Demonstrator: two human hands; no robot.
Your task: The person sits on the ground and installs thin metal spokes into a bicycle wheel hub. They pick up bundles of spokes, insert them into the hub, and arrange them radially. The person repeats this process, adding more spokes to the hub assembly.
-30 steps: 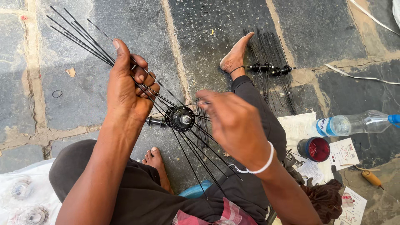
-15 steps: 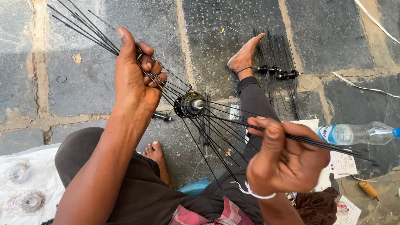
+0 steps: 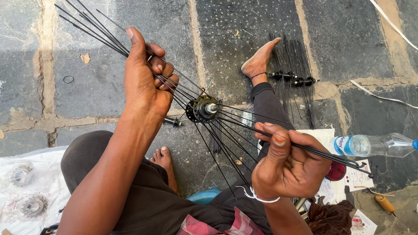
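my left hand [image 3: 143, 80] is clamping one bundle of thin black metal spokes [image 3: 93, 28] fanning from the round metal hub [image 3: 203, 109]; my right hand [image 3: 289, 163] is gripping another bundle.

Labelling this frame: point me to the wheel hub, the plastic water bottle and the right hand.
wheel hub [image 3: 204, 109], head view, on its metal flange beside the axle end.
plastic water bottle [image 3: 374, 145], head view, on the clear body right of the label.
right hand [image 3: 289, 167], head view, on the fist gripping a bundle of spokes.
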